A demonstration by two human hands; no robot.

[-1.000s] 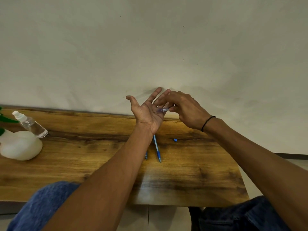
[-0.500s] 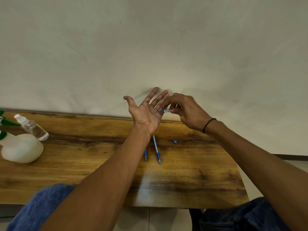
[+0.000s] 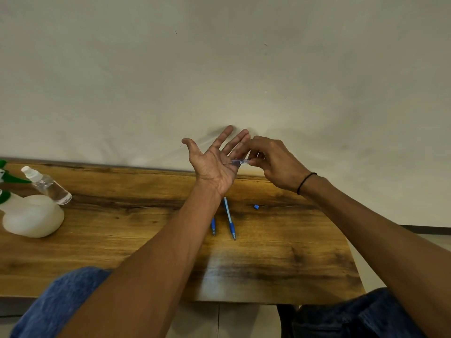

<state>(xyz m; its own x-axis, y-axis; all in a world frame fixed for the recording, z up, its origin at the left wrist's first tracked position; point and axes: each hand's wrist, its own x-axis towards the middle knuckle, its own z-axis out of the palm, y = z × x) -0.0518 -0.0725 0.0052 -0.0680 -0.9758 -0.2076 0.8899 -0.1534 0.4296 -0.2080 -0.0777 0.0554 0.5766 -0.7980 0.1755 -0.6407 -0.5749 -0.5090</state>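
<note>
view: head camera, looking forward and down along both bare forearms
left hand (image 3: 214, 164): raised above the surface (image 3: 122, 228), palm turned up toward the camera, fingers straight and spread, thumb out to the left; it holds nothing
right hand (image 3: 275, 162): just right of the left hand, fingers curled, thumb and fingertips pinching the right end of the lead tube (image 3: 240, 161)
lead tube: small, clear with a bluish tint and a printed label, held nearly level in the air, its left end over the base of the left hand's fingers
lead (image 3: 228, 163): a thin dark line running out of the tube's left end across the palm; whether it touches the skin cannot be told
long mechanical pencil (image 3: 229, 218): blue, lying on the surface below the left wrist, tip toward the camera
second mechanical pencil (image 3: 213, 225): just left of the long one, mostly hidden by the left forearm, only the blue grip and tip showing
blue cap (image 3: 256, 206): tiny, on the surface right of the pencils, apart from them
clear spray bottle (image 3: 48, 185): tilted at the far left, behind the white spray bottle (image 3: 31, 215)
white spray bottle: round body, green trigger cut off by the left edge
black band (image 3: 306, 182): thin, around the right wrist
wall (image 3: 219, 69): pale, directly behind the surface
jeans (image 3: 61, 301): blue, at the bottom on both sides
</note>
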